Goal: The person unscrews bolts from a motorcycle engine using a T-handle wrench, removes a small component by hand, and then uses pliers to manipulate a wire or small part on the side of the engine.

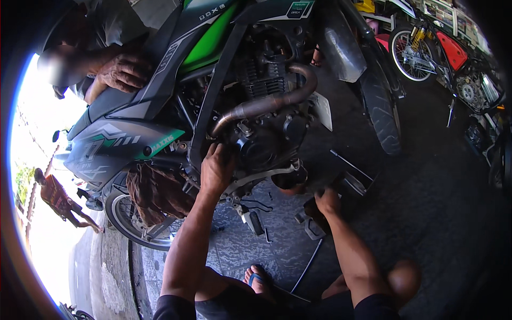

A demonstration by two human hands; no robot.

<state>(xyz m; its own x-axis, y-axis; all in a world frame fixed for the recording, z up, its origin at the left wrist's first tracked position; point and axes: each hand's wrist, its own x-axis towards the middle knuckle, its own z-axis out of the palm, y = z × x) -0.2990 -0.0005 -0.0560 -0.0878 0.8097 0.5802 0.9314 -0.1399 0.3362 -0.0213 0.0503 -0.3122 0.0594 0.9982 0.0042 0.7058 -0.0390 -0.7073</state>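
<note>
A dark grey and green motorcycle (117, 149) fills the upper middle, its engine (261, 146) exposed, with a curved exhaust pipe (265, 106) across it. My left hand (216, 165) has its fingers curled at the lower left of the engine, beside the round side cover; what they grip is hidden. My right hand (328, 200) is lower, under and right of the engine, fingers closed at a dark item I cannot make out, next to a grey object with a handle (314, 229). A brown cloth (149, 192) hangs over the motorcycle's lower left.
A co-worker's hand (122, 72) rests by the seat. A person (56, 197) walks outside at the left. Other motorcycles (453, 69) stand at the right. A long metal bar (306, 266) lies on the tiled floor (229, 250), and more tools (352, 170) lie right of the engine.
</note>
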